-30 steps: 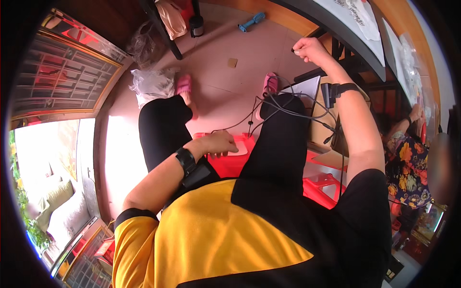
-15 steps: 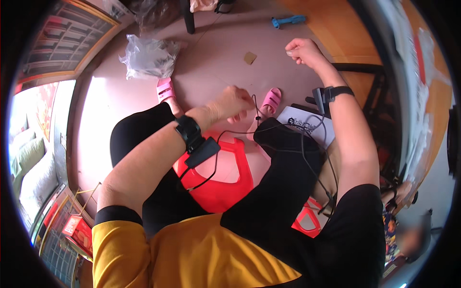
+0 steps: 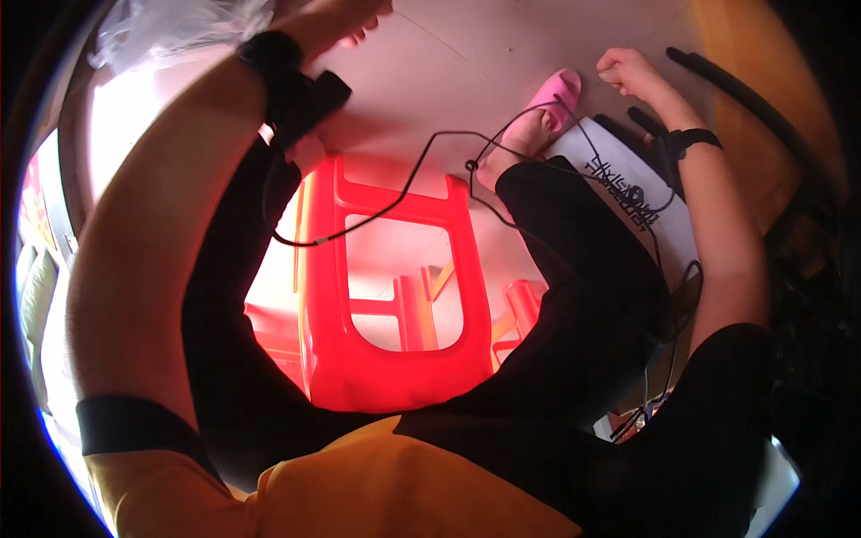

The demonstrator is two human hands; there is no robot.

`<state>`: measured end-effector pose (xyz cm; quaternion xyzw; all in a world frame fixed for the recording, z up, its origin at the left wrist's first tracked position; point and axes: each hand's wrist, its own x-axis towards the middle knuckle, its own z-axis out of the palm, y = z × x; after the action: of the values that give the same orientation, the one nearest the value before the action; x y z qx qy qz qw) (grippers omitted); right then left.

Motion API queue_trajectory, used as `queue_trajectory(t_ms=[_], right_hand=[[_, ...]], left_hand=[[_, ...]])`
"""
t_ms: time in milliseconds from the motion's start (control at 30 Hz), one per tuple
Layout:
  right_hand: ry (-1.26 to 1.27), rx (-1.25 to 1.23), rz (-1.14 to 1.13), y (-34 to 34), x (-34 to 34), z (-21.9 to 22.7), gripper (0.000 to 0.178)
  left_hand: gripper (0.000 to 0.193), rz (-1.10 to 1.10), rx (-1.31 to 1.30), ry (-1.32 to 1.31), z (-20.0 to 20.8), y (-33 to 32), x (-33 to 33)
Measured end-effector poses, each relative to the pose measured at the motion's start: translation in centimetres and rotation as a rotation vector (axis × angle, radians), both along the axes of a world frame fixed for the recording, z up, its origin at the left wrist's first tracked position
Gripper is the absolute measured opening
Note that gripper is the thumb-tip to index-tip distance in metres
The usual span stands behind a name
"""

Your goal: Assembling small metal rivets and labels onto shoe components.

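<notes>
My left hand [image 3: 345,18] is at the top edge, partly cut off. Its visible fingertips curl inward, and I see nothing in them. My right hand [image 3: 635,73] is at the upper right, fingers folded into a loose fist with nothing visible inside. Just left of it is a pink slipper [image 3: 558,94] on a foot. Black devices are strapped to my left wrist [image 3: 291,90] and right wrist [image 3: 686,148]. A thin black cable [image 3: 408,184] runs from the left device across my legs to the right.
A red plastic stool [image 3: 395,377] with a large opening stands between my black-clad legs. A white printed sheet or box [image 3: 619,170] lies beside my right leg. Clear plastic wrapping [image 3: 170,31] is at the upper left. A dark curved bar [image 3: 735,99] is at the far right.
The view has tilted down, showing more of the stool. My left hand has moved up and left to the top edge. My right hand now appears farther right; its fingers remain curled.
</notes>
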<state>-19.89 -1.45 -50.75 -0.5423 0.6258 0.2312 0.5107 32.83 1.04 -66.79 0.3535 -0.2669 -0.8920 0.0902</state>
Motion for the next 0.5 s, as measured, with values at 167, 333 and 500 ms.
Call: queue_trajectory(t_ms=[167, 333, 500], right_hand=[[0.127, 0.042, -0.079, 0.6, -8.0, -2.1, 0.014], [0.086, -0.104, -0.236, -1.0, -12.0, -9.0, 0.017], [0.019, -0.125, -0.482, 0.9, -10.0, -11.7, 0.02]], left_hand=[[0.039, 0.053, 0.121, 0.131, -2.9, -1.2, -6.2], [0.036, -0.015, 0.354, 0.232, -8.3, -15.4, -8.5], [0.022, -0.611, -0.449, -0.686, -6.3, -19.9, -12.5]])
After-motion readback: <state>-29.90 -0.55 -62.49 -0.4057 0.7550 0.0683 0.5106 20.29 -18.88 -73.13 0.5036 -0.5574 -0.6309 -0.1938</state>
